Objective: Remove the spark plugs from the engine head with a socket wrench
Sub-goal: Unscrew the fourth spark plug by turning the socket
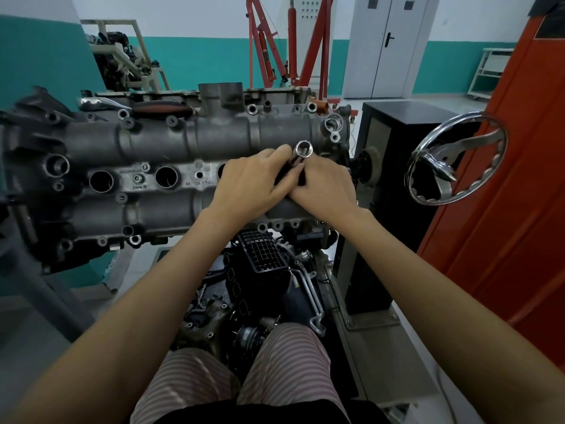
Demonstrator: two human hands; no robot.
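Observation:
A grey engine head [159, 139] lies across the stand in front of me, with round spark plug wells [166, 177] along its middle. My left hand [247, 179] and my right hand [325, 185] meet over the head's right part and both grip a dark tool. A shiny silver socket [304, 149] sticks up from between the fingers, its open end facing me. The tool's lower part and the well under my hands are hidden. A ratchet wrench with a red-black handle [162, 109] lies on the far side of the head.
A chrome handwheel [455, 159] on the black stand column [394, 142] is at the right, beside an orange panel [519, 209]. A red engine crane [287, 47] stands at the back. Black engine parts [263, 270] lie below, near my knees.

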